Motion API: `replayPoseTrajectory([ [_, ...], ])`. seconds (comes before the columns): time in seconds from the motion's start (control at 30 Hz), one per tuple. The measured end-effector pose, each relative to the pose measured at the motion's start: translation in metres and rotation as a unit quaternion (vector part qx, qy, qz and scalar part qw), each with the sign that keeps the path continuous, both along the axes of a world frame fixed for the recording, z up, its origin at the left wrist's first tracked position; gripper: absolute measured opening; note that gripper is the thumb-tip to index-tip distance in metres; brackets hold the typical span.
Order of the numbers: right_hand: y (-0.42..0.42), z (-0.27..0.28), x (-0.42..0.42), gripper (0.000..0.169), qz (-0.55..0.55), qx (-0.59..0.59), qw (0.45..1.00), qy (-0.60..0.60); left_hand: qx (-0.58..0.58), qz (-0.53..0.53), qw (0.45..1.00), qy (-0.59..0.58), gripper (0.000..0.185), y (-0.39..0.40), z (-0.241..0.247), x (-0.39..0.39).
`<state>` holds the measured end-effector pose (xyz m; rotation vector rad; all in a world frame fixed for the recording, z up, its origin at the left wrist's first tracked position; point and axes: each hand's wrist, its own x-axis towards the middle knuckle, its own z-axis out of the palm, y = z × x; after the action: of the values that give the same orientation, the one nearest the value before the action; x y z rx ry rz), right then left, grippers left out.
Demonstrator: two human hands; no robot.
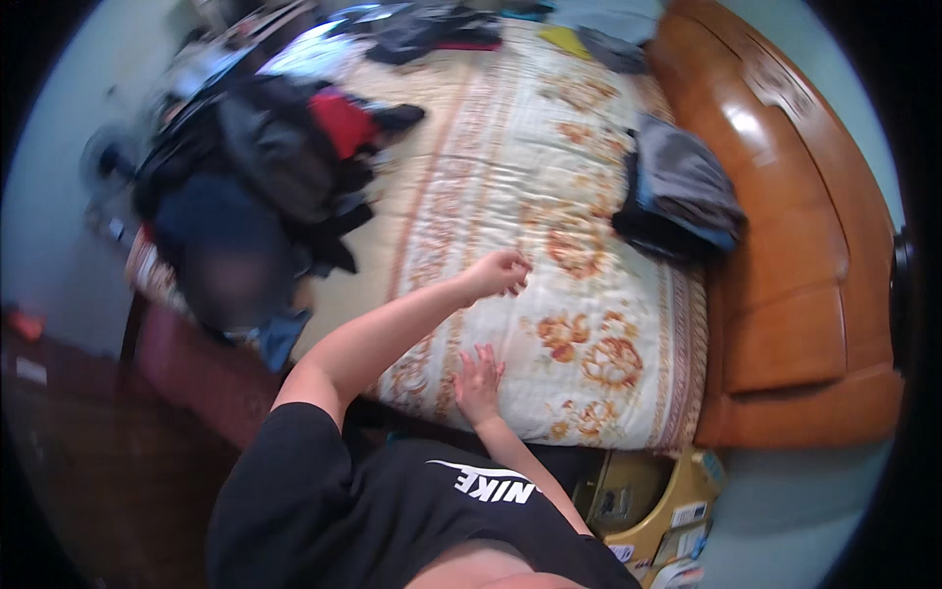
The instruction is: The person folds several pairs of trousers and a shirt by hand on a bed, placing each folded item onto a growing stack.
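My left hand (500, 274) is held above a cream floral quilt (508, 184), its fingers loosely bent and nothing seen in them. Nearer my body, my right hand (480, 386) is over the quilt's near part with fingers spread. It looks to rest on the cloth, though contact is hard to confirm. Orange-brown flowers (611, 361) pattern the quilt to the right of both hands. Folded grey and dark clothes (681, 184) lie at the quilt's right side, against the wooden headboard (780, 221).
A heap of dark clothes (272, 147) with a red piece (342, 121) covers the bed's left side; part of it is blurred. More dark clothes (434, 29) lie at the far end. A fan (110, 158) stands left. Beside the headboard's near end is a yellowish cabinet (655, 508).
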<state>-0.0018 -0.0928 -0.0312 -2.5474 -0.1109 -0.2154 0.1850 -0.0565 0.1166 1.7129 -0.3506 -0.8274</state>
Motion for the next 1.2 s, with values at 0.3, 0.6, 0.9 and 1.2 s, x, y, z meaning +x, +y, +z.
replayPoseTrajectory([
  [0.3,0.086,0.001,0.039,0.086,0.106,-0.228,0.964,0.081,0.017,0.164,0.978,-0.129,0.024,0.282,0.049,-0.061],
  [0.6,0.104,-0.005,0.077,0.081,0.126,-0.360,0.907,0.180,0.027,0.398,0.859,-0.322,0.013,0.409,0.109,0.004],
  [0.9,0.114,-0.003,0.081,0.063,0.165,-0.450,0.867,0.138,0.078,0.497,0.767,-0.399,0.036,0.334,0.098,0.195],
  [1.2,0.103,-0.020,0.080,0.048,0.176,-0.403,0.884,0.161,-0.056,0.722,0.678,-0.125,0.023,0.265,0.110,0.260],
])
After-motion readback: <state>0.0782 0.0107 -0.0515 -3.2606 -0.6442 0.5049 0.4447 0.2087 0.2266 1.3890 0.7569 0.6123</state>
